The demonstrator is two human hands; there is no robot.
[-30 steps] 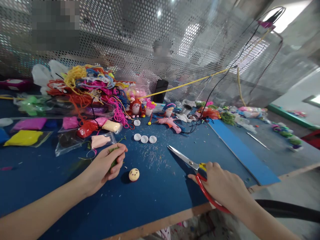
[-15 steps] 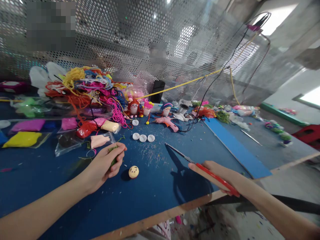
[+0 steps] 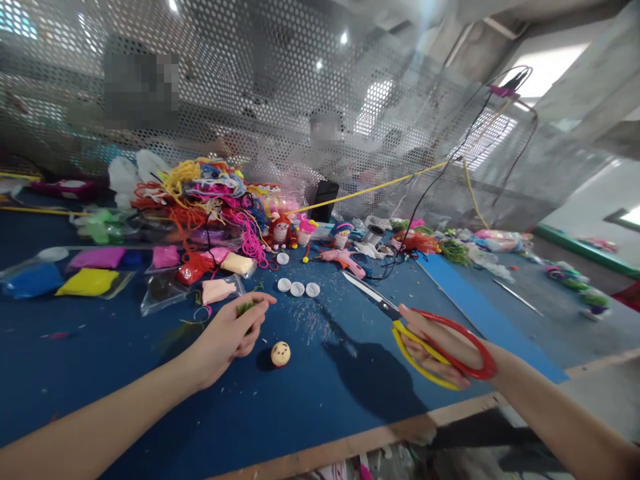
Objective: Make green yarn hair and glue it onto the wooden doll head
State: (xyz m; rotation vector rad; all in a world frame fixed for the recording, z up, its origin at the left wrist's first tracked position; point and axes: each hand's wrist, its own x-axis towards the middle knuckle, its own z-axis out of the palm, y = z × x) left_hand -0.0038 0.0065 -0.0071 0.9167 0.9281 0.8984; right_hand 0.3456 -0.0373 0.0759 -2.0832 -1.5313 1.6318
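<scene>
1. The left hand (image 3: 234, 333) has a curled, loosely closed grip around a small, fibrous bundle of dark green strands (image 3: 244, 308), partly hidden by the fingers, above the surface.
2. The right hand (image 3: 445, 340) has its fingers wrapped at the handles of long metal scissors (image 3: 386, 307) with smooth red and yellow loops. The scissors are raised over the surface, pointed blades angled forward and left, close together.
3. Between the hands, nearer the left, a round cream ball with dark face marks (image 3: 281, 353) sits on the blue, scrap-flecked surface (image 3: 250, 427).
4. Beyond it, three shallow, round white caps (image 3: 297, 289) form a row.
5. Farther back are a tangled heap of multicoloured yarn (image 3: 210, 187), small dolls (image 3: 281, 230) and a grey perforated metal screen (image 3: 250, 100).
</scene>
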